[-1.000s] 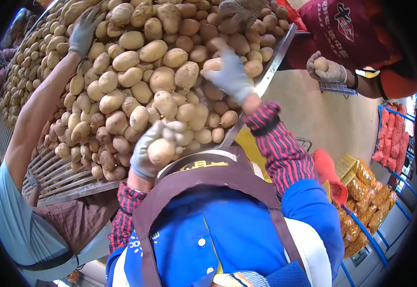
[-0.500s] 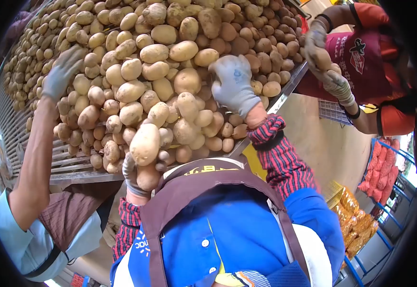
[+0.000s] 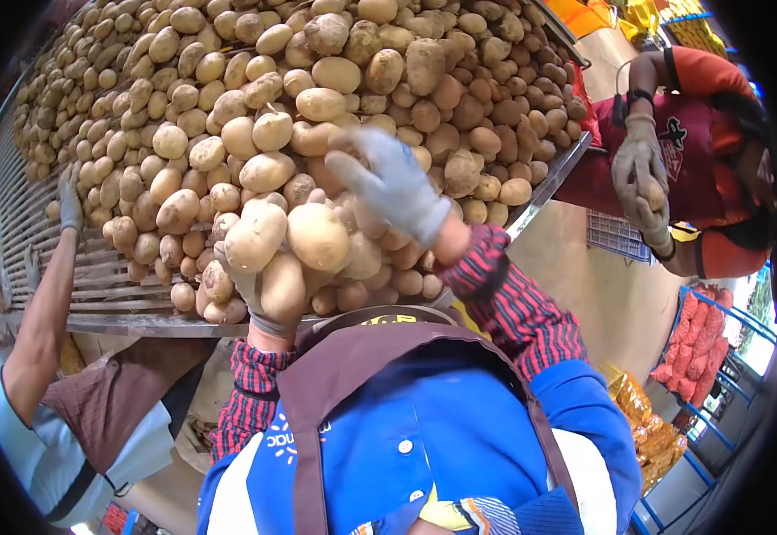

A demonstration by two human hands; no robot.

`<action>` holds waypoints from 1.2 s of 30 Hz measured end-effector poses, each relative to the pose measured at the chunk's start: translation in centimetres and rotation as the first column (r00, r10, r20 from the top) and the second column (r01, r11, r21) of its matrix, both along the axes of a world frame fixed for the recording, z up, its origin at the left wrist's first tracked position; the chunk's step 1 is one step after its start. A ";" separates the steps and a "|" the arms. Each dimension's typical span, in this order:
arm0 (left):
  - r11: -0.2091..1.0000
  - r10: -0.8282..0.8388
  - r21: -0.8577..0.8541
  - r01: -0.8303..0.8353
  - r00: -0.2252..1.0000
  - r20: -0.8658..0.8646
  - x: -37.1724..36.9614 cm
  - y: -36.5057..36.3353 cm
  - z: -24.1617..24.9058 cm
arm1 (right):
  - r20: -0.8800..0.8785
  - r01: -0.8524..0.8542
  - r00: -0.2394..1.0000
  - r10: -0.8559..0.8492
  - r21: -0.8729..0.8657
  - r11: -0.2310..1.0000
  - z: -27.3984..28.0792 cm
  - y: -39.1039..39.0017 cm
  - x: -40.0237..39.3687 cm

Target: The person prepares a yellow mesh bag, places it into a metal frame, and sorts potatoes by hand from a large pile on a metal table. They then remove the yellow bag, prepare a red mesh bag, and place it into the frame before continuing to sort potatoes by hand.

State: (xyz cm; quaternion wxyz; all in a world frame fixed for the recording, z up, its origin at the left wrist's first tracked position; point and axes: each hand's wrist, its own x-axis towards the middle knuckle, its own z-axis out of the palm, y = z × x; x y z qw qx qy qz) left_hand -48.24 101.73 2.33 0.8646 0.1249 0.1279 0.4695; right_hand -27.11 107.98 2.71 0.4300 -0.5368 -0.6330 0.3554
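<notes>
Crowding the metal rim (image 3: 552, 182), potatoes (image 3: 266, 172) leave slats (image 3: 107, 283) bare.

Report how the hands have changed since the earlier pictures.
The left hand held one potato; now it holds at least two potatoes. The right hand has moved closer to it; whether it grips anything is unclear. The light-blue-sleeved co-worker's hand has drawn back toward the slats. The maroon-aproned co-worker's hands now meet; earlier one held a potato alone. The potato heap stays on the slats.

Tan potatoes (image 3: 320, 104), blue shirt (image 3: 366, 455), maroon apron (image 3: 379, 352), red-and-black striped sleeves (image 3: 531, 308), blurred glove (image 3: 399, 192) seemingly pale grey
</notes>
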 end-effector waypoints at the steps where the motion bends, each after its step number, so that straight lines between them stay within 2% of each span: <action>1: 0.999 -0.028 0.026 0.031 0.994 -0.108 -0.5 -0.4 -0.3 | 0.374 -0.007 0.924 -0.084 0.237 0.971 -2.2 1.9 0.1; 2: 0.973 -0.174 -0.169 0.157 0.981 -0.088 -1.5 -0.3 -0.6 | 0.536 -0.095 0.844 -0.008 0.165 0.982 -2.7 3.2 -0.6; 3: 0.974 -0.166 -0.174 0.148 0.981 -0.095 -1.7 -0.8 -0.3 | 0.674 -0.166 0.736 0.069 0.080 0.983 -3.2 4.0 -1.5; 5: 0.976 0.043 -0.216 -0.004 0.983 0.180 -2.2 -2.1 1.4 | 0.675 -0.171 0.730 0.103 0.035 0.985 -4.0 5.5 -2.3; 6: 0.818 0.114 -0.562 -0.127 0.992 -0.058 -2.5 -1.7 3.4 | 0.684 -0.172 0.718 0.130 -0.007 0.985 -4.1 6.0 -2.8; 7: 0.818 0.114 -0.560 -0.128 0.992 -0.061 -3.1 -2.2 3.0 | 0.682 -0.172 0.720 0.129 -0.005 0.985 -4.0 5.9 -2.5; 9: 0.929 0.195 -0.286 -0.236 0.967 -0.164 -4.3 -2.9 1.1 | 0.414 -0.112 0.905 0.100 0.004 0.994 -3.5 5.4 0.4; 10: 0.935 0.147 -0.276 -0.224 0.950 -0.274 -5.0 -3.1 1.4 | 0.041 -0.134 0.988 0.147 -0.227 0.965 -2.5 4.8 2.2; 11: 0.933 0.161 -0.275 -0.233 0.952 -0.260 -5.4 -3.0 1.1 | -0.335 -0.240 0.938 0.094 -0.427 0.872 -1.2 3.9 3.6; 12: 0.956 0.187 -0.168 -0.241 0.940 -0.284 -5.8 -3.3 0.7 | -0.641 -0.284 0.762 -0.091 -0.457 0.843 0.0 3.1 3.8; 13: 0.968 0.213 -0.059 -0.242 0.928 -0.307 -5.9 -3.6 0.5 | -0.710 -0.318 0.698 -0.091 -0.421 0.849 0.9 2.8 3.7; 14: 0.948 0.218 -0.099 -0.304 0.840 -0.496 -5.3 -3.6 0.8 | -0.534 -0.291 0.845 0.017 -0.433 0.853 0.9 3.5 3.4; 15: 0.914 0.256 -0.305 -0.269 0.963 -0.082 -5.9 -2.8 0.5 | -0.326 -0.265 0.937 0.124 -0.433 0.861 0.7 4.8 2.9; 16: 0.909 0.267 -0.279 -0.311 0.946 -0.183 -5.7 -2.7 0.0 | 0.065 -0.194 0.974 0.216 -0.250 0.949 -0.2 5.7 1.8; 17: 0.904 0.276 -0.247 -0.349 0.917 -0.286 -5.8 -2.6 -0.4 | 0.448 -0.195 0.874 0.189 -0.032 0.980 -1.1 6.6 0.7; 18: 0.903 0.278 -0.246 -0.353 0.915 -0.293 -5.4 -2.2 0.5 | 0.613 -0.236 0.776 0.148 0.066 0.969 -0.9 7.4 -0.2; 19: 0.928 0.317 -0.172 -0.330 0.943 -0.096 -4.8 -1.8 2.0 | 0.605 -0.235 0.782 0.149 0.065 0.970 -1.4 7.9 -0.7; 20: 0.944 0.327 -0.092 -0.318 0.939 0.107 -4.3 -1.3 3.1 | 0.705 -0.292 0.684 0.189 0.027 0.956 -2.0 8.3 -1.2; 21: 0.945 0.323 -0.092 -0.315 0.941 0.096 -4.1 -0.9 3.4 | 0.789 -0.341 0.572 0.223 -0.018 0.940 -2.5 8.6 -1.4; 22: 0.950 0.311 0.031 -0.311 0.932 -0.187 -4.0 -0.6 3.6 | 0.766 -0.374 0.562 0.312 -0.100 0.922 -2.6 9.2 -1.4; 23: 0.951 0.308 0.143 -0.272 0.836 -0.455 -3.9 -0.5 3.8 | 0.763 -0.388 0.508 0.401 -0.213 0.897 -1.4 9.7 -1.5; 24: 0.950 0.312 0.240 -0.201 0.663 -0.681 -3.8 -0.7 4.2 | 0.731 -0.372 0.517 0.445 -0.277 0.886 0.1 9.2 -1.9; 25: 0.910 0.391 0.374 -0.177 0.665 -0.636 -3.5 -0.7 4.9 | 0.701 -0.353 0.526 0.481 -0.335 0.874 1.1 8.8 -2.2; 26: 0.966 0.248 0.030 -0.256 0.891 -0.381 -3.6 -0.2 4.8 | 0.560 -0.384 0.664 0.495 -0.312 0.869 -0.7 8.2 -1.7; 27: 0.931 0.177 -0.319 -0.175 0.984 -0.025 -3.5 0.4 4.5 | 0.399 -0.407 0.773 0.492 -0.282 0.869 -1.6 7.3 -1.1; 28: 0.936 0.163 -0.313 -0.162 0.986 -0.024 -3.4 0.4 4.3 | 0.136 -0.493 0.838 0.529 -0.228 0.840 -2.3 5.9 0.1; 29: 0.976 0.155 -0.110 -0.187 0.957 -0.247 -3.1 0.4 4.0 | 0.143 -0.478 0.845 0.514 -0.225 0.849 -1.6 4.2 0.9; 30: 0.982 0.186 0.099 -0.158 0.875 -0.446 -2.3 0.3 3.6 | -0.350 -0.474 0.860 0.373 -0.272 0.838 -0.7 2.3 1.9; 31: 0.955 0.241 0.289 -0.072 0.756 -0.608 -1.5 0.1 3.2 | -0.745 -0.478 0.659 0.103 -0.309 0.822 0.0 0.0 3.0; 32: 0.889 0.322 0.454 0.064 0.618 -0.717 -0.4 -0.1 2.9 | -0.882 -0.458 0.467 0.061 -0.183 0.870 0.1 -2.4 4.4; 33: 0.779 0.431 0.584 0.228 0.482 -0.763 1.0 0.0 2.8 | -0.871 -0.403 0.490 0.035 -0.191 0.895 0.0 -4.7 5.7; 34: 0.509 0.479 0.763 0.399 0.605 -0.636 1.1 1.0 4.6 | -0.944 -0.360 0.327 0.043 -0.082 0.929 -0.1 -7.1 6.8; 35: 0.742 0.429 0.661 0.116 0.676 -0.600 2.7 -0.7 2.8 | -0.985 -0.291 0.157 0.076 0.027 0.956 0.2 -9.7 7.7; 36: 0.817 0.269 0.562 0.128 0.778 -0.568 4.2 -1.5 3.2 | -0.993 -0.228 0.109 0.053 0.027 0.973 0.9 -12.2 8.4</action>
